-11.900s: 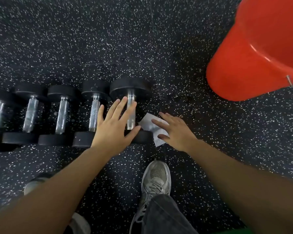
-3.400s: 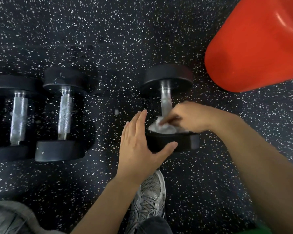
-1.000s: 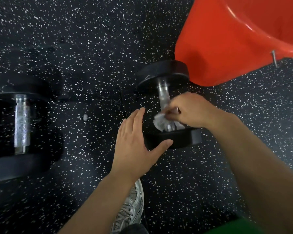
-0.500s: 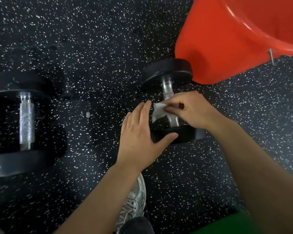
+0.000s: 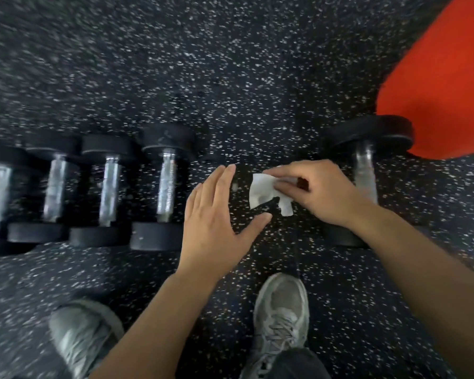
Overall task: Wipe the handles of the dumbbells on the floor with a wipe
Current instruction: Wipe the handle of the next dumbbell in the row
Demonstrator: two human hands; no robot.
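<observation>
Landmark for this entry: the lone dumbbell (image 5: 365,179) lying just in front of the red bucket (image 5: 446,86), on the speckled floor (image 5: 230,77).

Right hand (image 5: 315,192) pinched the wipe (image 5: 266,194) between thumb and curled fingers; the wipe hung crumpled in the gap left of the lone dumbbell, off its handle and not touching any metal that I could see. Left hand (image 5: 216,222) was flat, fingers straight, thumb spread, holding nothing, poised further left of the lone dumbbell, just beside the nearest one of the row (image 5: 163,187). Whether the palm touched the floor, cannot tell. The row ran on leftward, well apart from the lone dumbbell; frame blurred there.

Judgement: the step in hand was the carry across to the nearest row dumbbell's handle (image 5: 166,184).

Notes on doing it well:
- Refold the wipe so a fresh, broad face met the metal; a bunched wad only skims the knurling.
- Brace the near head with the flat left hand so the dumbbell did not roll.
- Wrap the wipe round the handle, run it end to end, then twist to reach the underside.
- Keep fingers clear of the neighbouring heads, which sat close together.
</observation>
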